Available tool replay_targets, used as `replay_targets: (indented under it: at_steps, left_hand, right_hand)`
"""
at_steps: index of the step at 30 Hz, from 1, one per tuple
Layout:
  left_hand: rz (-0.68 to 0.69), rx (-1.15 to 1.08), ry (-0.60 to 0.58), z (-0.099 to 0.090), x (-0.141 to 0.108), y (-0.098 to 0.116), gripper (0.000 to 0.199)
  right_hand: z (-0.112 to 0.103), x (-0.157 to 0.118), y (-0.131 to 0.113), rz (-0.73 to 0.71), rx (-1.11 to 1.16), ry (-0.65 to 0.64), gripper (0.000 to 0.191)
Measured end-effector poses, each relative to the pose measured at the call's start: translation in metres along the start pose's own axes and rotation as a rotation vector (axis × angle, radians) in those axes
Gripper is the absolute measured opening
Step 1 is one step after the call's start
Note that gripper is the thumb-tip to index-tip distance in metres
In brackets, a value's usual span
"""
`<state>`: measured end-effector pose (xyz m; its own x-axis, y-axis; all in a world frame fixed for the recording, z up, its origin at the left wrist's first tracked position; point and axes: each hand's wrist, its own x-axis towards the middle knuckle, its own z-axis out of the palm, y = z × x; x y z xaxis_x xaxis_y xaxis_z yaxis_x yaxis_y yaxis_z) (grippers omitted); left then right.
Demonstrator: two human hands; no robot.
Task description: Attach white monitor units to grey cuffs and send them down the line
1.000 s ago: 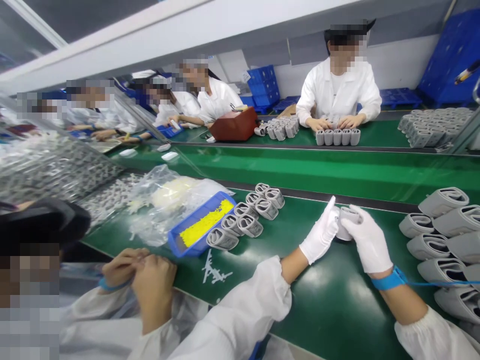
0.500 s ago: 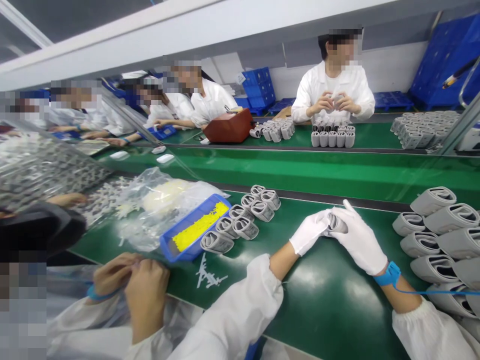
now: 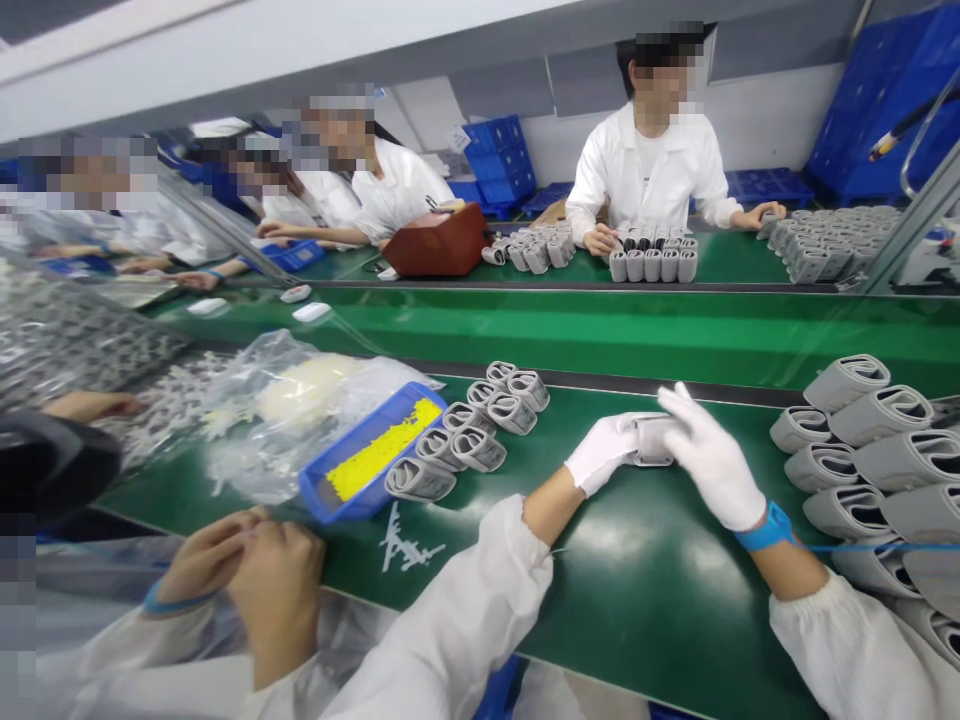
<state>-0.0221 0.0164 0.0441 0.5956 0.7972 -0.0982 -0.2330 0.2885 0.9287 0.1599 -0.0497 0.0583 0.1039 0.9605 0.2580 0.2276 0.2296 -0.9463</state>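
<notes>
A grey rolled cuff [image 3: 654, 442], seemingly the kind on a wrist blood pressure monitor, stands on the green worktop with its broad side facing me. My left hand [image 3: 602, 456], in a white glove, grips it at its left end with the fingers closed. My right hand [image 3: 712, 462], also gloved and wearing a blue wrist strap [image 3: 766, 527], is open at the cuff's right end, its fingers stretched out. Whether its fingertips touch the cuff I cannot tell. Several more rolled cuffs [image 3: 478, 450] stand to the left of my hands, and larger rows of cuffs [image 3: 892, 460] to the right.
A blue tray [image 3: 319, 490] of yellow small parts [image 3: 386, 448] lies left, beside clear plastic bags [image 3: 262, 410] and white plastic scraps [image 3: 409, 545]. A co-worker's hands [image 3: 262, 570] are close on my left. Across the green conveyor [image 3: 570, 335] sits another person [image 3: 649, 160] with cuffs.
My right hand has loosened from the cuff, its fingers straightening. The cuff has turned to show its broad side. The person opposite has lowered and spread both hands. The view has shifted slightly.
</notes>
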Motion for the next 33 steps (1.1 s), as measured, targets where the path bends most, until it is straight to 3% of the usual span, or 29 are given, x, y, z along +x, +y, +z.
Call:
replay_targets:
  at_steps: [2, 4, 7, 9, 13, 19, 25, 33]
  left_hand:
    - [-0.046, -0.045, -0.012, -0.002, 0.002, 0.003, 0.068]
    - [-0.072, -0.049, 0.000, -0.006, 0.005, 0.004, 0.062]
    - [-0.095, -0.002, -0.042, -0.011, 0.007, 0.005, 0.053]
    - [-0.115, 0.002, -0.094, -0.013, 0.007, 0.007, 0.050]
    - [-0.109, 0.030, -0.143, -0.012, 0.008, 0.011, 0.049]
    - [-0.033, 0.165, -0.179, -0.012, 0.012, 0.008, 0.043]
    - [0.059, 0.241, -0.205, -0.015, 0.015, 0.003, 0.047]
    - [0.054, 0.246, -0.079, -0.019, 0.020, -0.010, 0.059]
  right_hand:
    - [-0.004, 0.002, 0.003, 0.145, 0.241, 0.098, 0.043]
    - [-0.005, 0.004, 0.007, 0.274, 0.418, 0.059, 0.047]
    - [-0.001, 0.005, 0.009, 0.379, 0.485, -0.038, 0.050]
    - [0.001, 0.005, 0.009, 0.412, 0.462, -0.031, 0.050]
    - [-0.001, 0.008, 0.012, 0.334, 0.263, 0.001, 0.045]
    - [-0.003, 0.011, 0.031, 0.231, 0.133, -0.090, 0.059]
    - [0.001, 0.008, 0.047, 0.122, 0.069, -0.047, 0.043]
    - [0.000, 0.015, 0.063, 0.130, 0.038, -0.003, 0.037]
